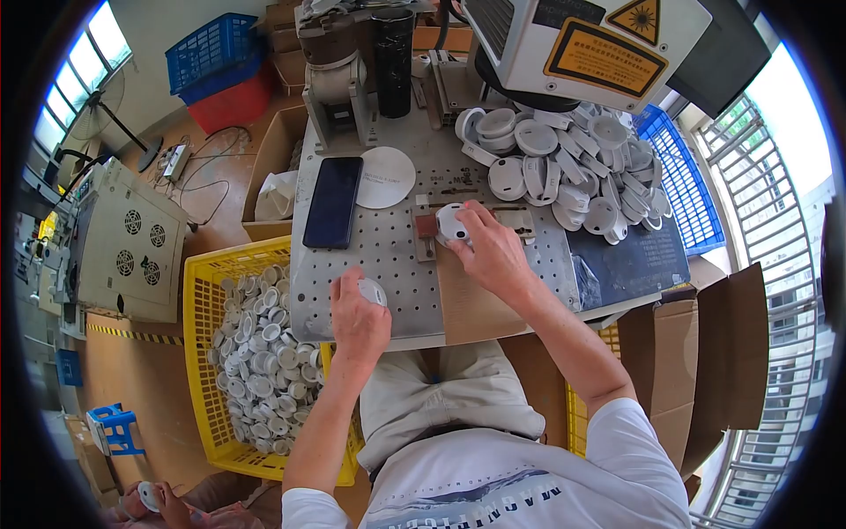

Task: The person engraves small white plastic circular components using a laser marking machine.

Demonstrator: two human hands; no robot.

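Note:
My left hand [359,316] is closed around a small white round plastic part [374,292] near the front edge of the perforated metal worktable [397,251]. My right hand [490,249] presses another white round part [451,222] into a small fixture [426,227] at the middle of the table, beneath the laser machine head [582,44]. A heap of the same white parts [564,167] lies on the table to the right of the fixture.
A black phone [333,202] and a white disc [385,177] lie on the table's left side. A yellow crate [238,353] holding several white parts stands left of my knees. Cardboard boxes [696,353] stand at right. Another person's hand [163,502] shows at bottom left.

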